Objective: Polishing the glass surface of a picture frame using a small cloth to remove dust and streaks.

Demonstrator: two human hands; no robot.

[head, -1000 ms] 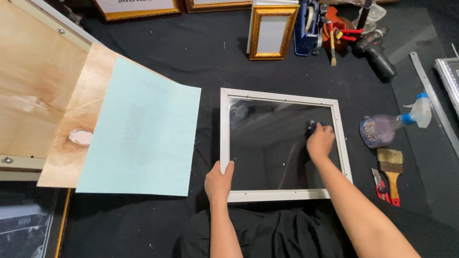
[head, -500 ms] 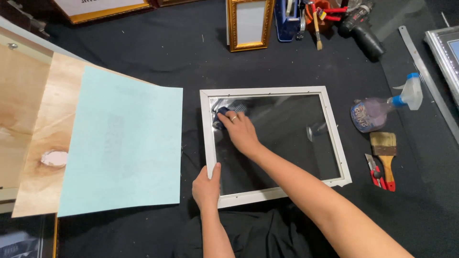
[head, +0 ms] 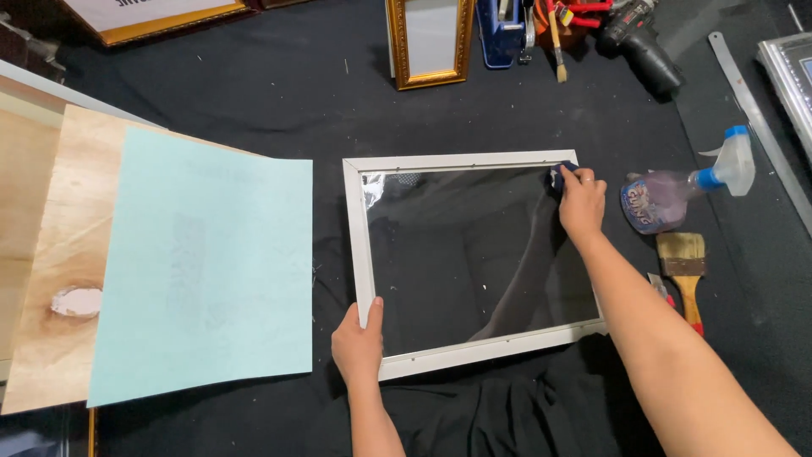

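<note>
A white picture frame (head: 359,237) with a glass pane (head: 474,262) lies flat on black cloth. My left hand (head: 359,340) grips the frame's near left corner. My right hand (head: 580,201) presses a small dark cloth (head: 562,173) onto the glass at the far right corner, just inside the frame edge.
A light blue sheet (head: 203,262) lies on wooden boards (head: 51,254) at left. Right of the frame lie a spray bottle (head: 677,188) and a paintbrush (head: 685,267). A gold frame (head: 430,42), a drill (head: 644,46) and other tools stand at the back.
My right hand has swept the dark cloth across the glass: from the right side to the far left corner, then back to the far right corner. My left hand keeps its hold.
</note>
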